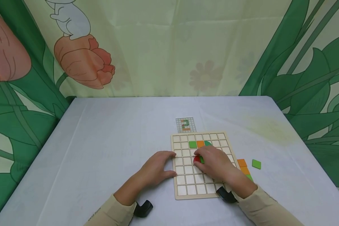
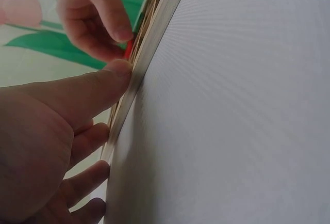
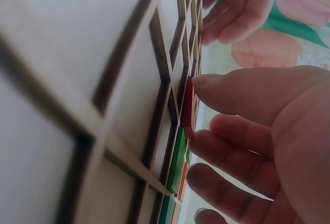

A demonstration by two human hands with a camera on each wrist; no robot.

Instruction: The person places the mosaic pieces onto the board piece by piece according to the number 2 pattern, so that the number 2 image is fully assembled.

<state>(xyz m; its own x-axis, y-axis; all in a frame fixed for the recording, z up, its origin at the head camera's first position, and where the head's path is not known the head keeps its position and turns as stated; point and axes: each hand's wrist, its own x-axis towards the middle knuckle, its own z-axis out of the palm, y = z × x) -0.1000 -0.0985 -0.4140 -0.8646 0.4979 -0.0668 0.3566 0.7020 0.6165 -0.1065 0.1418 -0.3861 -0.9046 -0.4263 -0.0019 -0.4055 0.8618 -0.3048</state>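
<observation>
Apparently, I'm seating the red piece (image 1: pixel 196 159).
The right hand (image 1: pixel 216 162) pinches it over the board (image 1: pixel 190 179), beside a green piece (image 1: pixel 202 159); the left hand (image 1: pixel 154 169), spread, touches the board's edge. I'd next press red flat.

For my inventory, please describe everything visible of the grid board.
The grid board lies flat on the white tablecloth: wooden-looking, tan-rimmed, with strips making square white cells. Its second row from the top holds a light green square, an orange square and a partly hidden dark green piece. The left hand touches its left edge; the right hand covers some cells, pinching a red piece beside a green one.
</observation>
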